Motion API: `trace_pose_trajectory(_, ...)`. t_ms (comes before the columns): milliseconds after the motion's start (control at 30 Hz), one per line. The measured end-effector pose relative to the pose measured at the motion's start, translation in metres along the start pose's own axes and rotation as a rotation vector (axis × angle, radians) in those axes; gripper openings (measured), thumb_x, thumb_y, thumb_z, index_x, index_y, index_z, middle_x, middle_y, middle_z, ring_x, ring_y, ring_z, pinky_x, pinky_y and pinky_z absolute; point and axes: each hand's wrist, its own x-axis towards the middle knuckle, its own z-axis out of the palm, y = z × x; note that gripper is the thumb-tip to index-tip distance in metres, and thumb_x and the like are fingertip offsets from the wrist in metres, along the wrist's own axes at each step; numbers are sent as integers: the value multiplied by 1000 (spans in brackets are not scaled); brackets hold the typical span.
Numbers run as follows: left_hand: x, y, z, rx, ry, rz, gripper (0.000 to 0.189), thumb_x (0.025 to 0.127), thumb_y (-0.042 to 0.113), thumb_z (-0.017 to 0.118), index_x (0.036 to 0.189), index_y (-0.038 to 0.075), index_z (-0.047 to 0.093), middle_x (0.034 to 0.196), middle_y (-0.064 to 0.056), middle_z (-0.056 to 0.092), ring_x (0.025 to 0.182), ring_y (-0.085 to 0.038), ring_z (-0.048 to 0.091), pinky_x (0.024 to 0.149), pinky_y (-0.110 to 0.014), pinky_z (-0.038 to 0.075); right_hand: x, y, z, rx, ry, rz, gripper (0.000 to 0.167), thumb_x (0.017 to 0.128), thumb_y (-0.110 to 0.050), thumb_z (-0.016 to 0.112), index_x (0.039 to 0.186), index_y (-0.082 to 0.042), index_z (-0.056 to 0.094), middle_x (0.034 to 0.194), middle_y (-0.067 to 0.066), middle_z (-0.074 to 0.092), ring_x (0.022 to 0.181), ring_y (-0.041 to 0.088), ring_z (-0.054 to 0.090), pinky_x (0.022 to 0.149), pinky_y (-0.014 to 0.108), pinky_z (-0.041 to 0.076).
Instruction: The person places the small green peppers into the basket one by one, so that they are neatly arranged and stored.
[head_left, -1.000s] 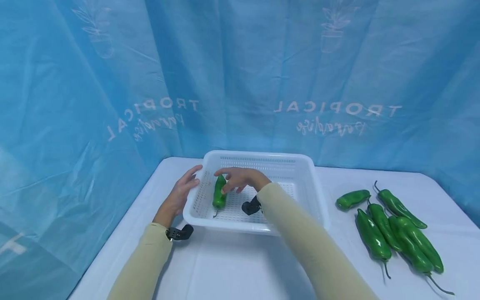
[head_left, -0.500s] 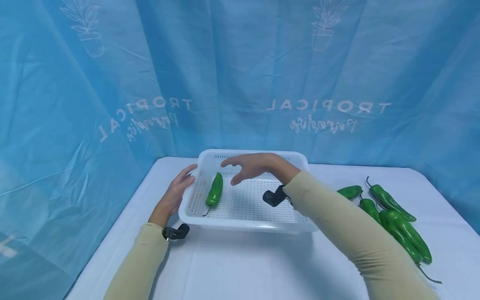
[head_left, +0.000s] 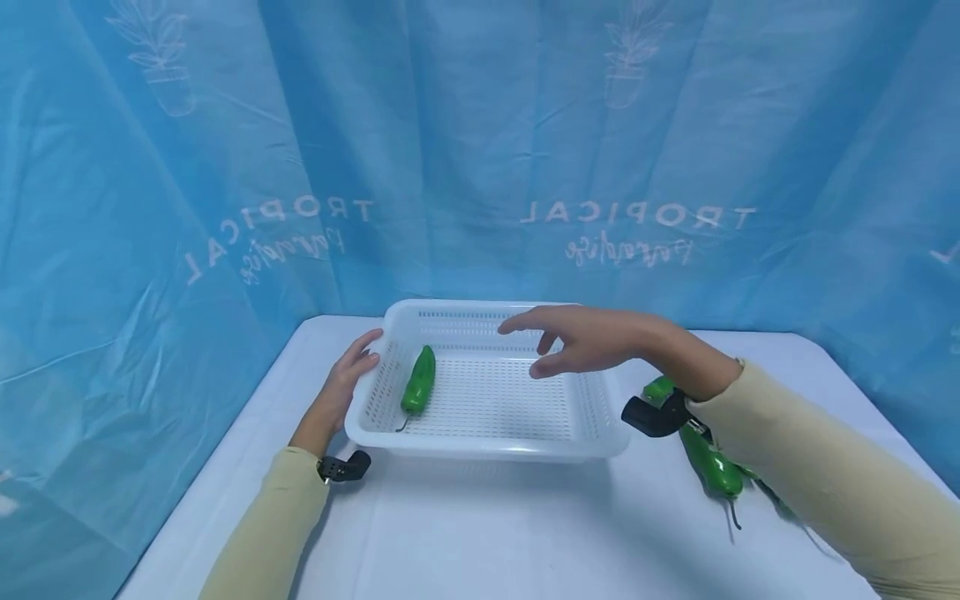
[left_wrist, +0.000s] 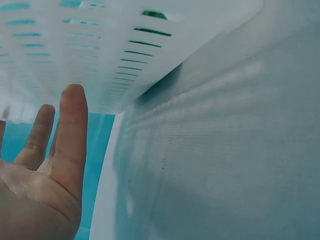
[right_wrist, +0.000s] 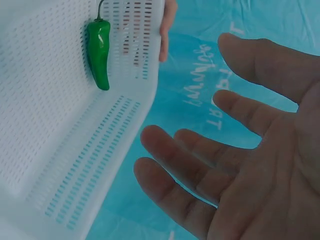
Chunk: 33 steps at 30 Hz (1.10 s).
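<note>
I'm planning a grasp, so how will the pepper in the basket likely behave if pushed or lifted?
The pepper may feel slick, given its glossy skin. Being rounded, it could roll, though its taper might make it swerve. Its thin stem looks likeliest to bend.

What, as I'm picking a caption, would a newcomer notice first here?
The lone green chili pepper stands out, lying near the left wall of the white slotted plastic basket. Next comes the empty right hand, which appears over the basket's right part in the head view, while the left hand rests at its left side. Behind, the blue curtain carries reversed "TROPICAL" lettering.
</note>
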Motion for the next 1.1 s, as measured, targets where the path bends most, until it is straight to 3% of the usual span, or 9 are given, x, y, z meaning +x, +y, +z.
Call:
trace_pose_trajectory(300, -1, 1, 3, 3, -17, 3, 62, 102, 48, 38, 158, 34, 15, 166, -4, 22, 148, -39, 35, 111, -57, 42, -46, 19, 1, 6, 132, 33, 58, 97, -29, 63, 150, -18, 42, 154, 9, 43, 131, 33, 53, 103, 54, 51)
trace_pose_trajectory(500, -4, 2, 3, 9, -18, -8, 61, 102, 49, 36, 158, 36, 15, 165, -5, 24, 147, -40, 35, 110, -57, 43, -85, 35, 6, 9, 221, 54, 60, 94, -35, 67, 148, -21, 44, 150, 8, 47, 125, 30, 55, 96, 54, 55)
trace_pose_trajectory(667, -6, 3, 1, 0, -22, -9, 62, 102, 49, 37, 158, 36, 14, 166, -5, 22, 148, -40, 34, 110, -58, 42, -115, 57, 16, 73, 291, 73, 62, 94, -33, 67, 149, -22, 41, 150, 11, 47, 123, 32, 57, 86, 51, 59)
trace_pose_trajectory(767, -7, 2, 1, -15, -25, -6, 62, 103, 49, 36, 158, 36, 13, 166, -4, 21, 148, -39, 33, 112, -58, 41, -129, 71, 24, 69, 332, 103, 60, 95, -30, 66, 150, -23, 40, 147, 9, 50, 120, 29, 60, 82, 41, 61)
trace_pose_trajectory(900, -7, 2, 0, -21, -38, -5, 61, 103, 48, 36, 159, 36, 13, 167, -4, 19, 149, -40, 32, 112, -59, 40, -142, 87, 34, 45, 343, 170, 59, 96, -32, 64, 149, -25, 40, 139, 6, 57, 109, 15, 65, 74, 25, 58)
trace_pose_trajectory(1100, -5, 2, 1, -14, -44, -9, 62, 103, 49, 36, 158, 37, 13, 167, -4, 20, 148, -40, 33, 111, -57, 42, -150, 102, 46, 61, 309, 229, 61, 97, -35, 63, 151, -22, 38, 143, 10, 53, 111, 11, 63, 71, 25, 56)
